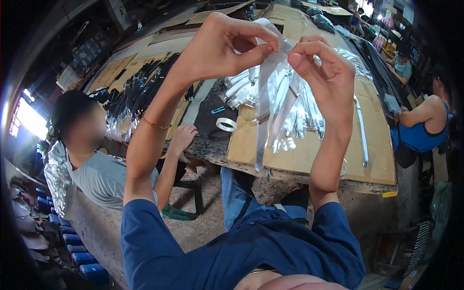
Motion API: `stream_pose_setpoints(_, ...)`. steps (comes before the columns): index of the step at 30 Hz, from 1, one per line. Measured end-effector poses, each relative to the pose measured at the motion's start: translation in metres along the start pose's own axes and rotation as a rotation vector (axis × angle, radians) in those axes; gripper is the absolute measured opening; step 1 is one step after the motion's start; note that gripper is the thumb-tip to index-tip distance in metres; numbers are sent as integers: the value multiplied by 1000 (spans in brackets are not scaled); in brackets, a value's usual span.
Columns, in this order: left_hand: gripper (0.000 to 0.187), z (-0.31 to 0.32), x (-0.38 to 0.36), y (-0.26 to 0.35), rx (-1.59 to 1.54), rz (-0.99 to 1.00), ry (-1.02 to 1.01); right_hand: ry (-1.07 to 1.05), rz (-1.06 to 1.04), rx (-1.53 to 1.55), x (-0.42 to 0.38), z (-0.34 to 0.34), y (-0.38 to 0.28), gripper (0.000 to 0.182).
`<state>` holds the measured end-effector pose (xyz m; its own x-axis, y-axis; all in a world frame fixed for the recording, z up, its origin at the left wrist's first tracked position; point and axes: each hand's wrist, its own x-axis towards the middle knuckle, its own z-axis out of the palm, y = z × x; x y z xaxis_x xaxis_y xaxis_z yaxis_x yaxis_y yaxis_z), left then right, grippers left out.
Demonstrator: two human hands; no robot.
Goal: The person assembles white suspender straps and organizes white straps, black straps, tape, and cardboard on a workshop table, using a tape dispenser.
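Both of my hands are raised above the table's cardboard top. My left hand (241, 46) pinches the upper end of a long clear plastic sleeve (263, 96), which hangs down past the table's front edge. Close to its right, my right hand (324, 67) has thumb and forefinger pressed together at the same plastic end. Inside the hanging sleeve a small brownish piece shows. Behind it lies a fanned pile of clear plastic packets (299, 113) with silvery strips.
A white tape roll (226, 124) and a blue cutter (218, 110) lie left of the cardboard (241, 147). Black packaged strips (140, 92) are piled farther left. A seated person (96, 169) rests a hand on the table edge. Other people sit at the right.
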<state>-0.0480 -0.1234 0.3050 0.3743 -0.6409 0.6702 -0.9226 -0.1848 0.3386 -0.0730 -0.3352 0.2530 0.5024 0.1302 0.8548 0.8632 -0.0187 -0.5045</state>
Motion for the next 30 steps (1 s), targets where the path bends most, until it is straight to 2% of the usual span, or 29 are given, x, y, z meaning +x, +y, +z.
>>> stream_pose_setpoints(6, 11, 3, -2, 1, 38, -32, 56, 96, -82, -206, 2, 11, 5, 13)
stream_pose_setpoints(15, 16, 9, -7, -2, 1, -64, 121, 210, -169, -343, 3, 21, 7, 13)
stream_pose_setpoints(22, 16, 12, -7, -3, 13, -51, 154, 263, -162, -302, 5, 29, 9, 19)
stream_pose_setpoints(24, 13, 12, -7, -1, 48, -35, 150, 446, -23, -119, 7, 34, -2, 26)
stream_pose_setpoints(25, 13, 13, -7, -1, 47, -34, 154, 442, -25, -121, 8, 29, -2, 26)
stream_pose_setpoints(27, 11, 16, -8, -1, 22, 38, 103, 221, 118, -59, 9, 11, 4, 34)
stream_pose_setpoints(28, 11, 17, -8, 0, 18, 36, 103, 220, 123, -61, 11, -1, 6, 34)
stream_pose_setpoints(30, 12, 20, -6, 4, 72, 137, 68, -251, 453, 196, 15, -25, 12, 38)
